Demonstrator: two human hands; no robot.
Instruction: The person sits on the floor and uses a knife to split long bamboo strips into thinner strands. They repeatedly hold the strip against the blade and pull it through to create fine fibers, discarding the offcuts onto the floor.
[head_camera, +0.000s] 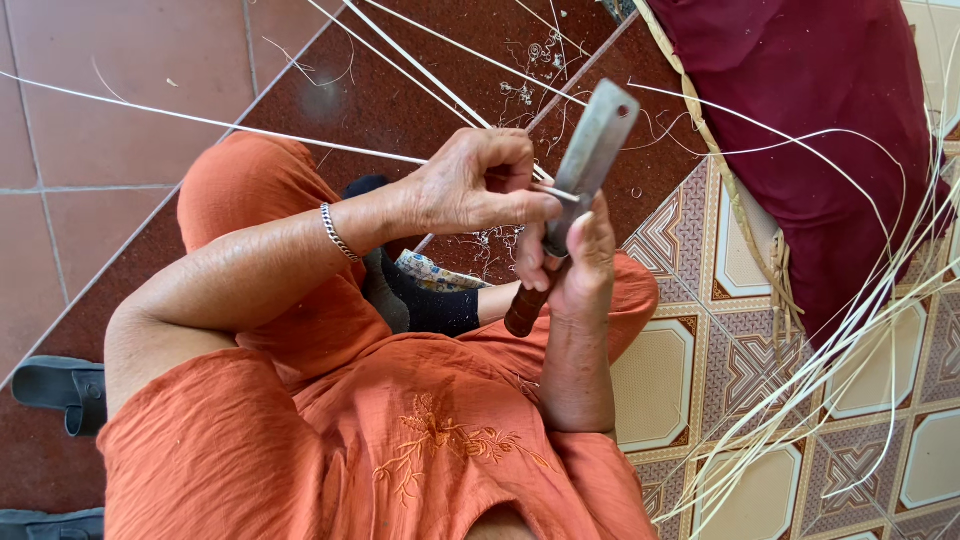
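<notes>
Head view: the floor (120, 110), part plain red tile and part patterned, carries curled shavings. A dark red cushion (820, 130) lies near loose pale strips (830, 380). The right hand (580, 265) grips a broad, dull grey knife (590, 150) with a wooden handle. The left hand's (470, 185) fingers pinch a thin cane strip (200, 120) against the blade. A slip could cut the thumb, or the strip could snap.
</notes>
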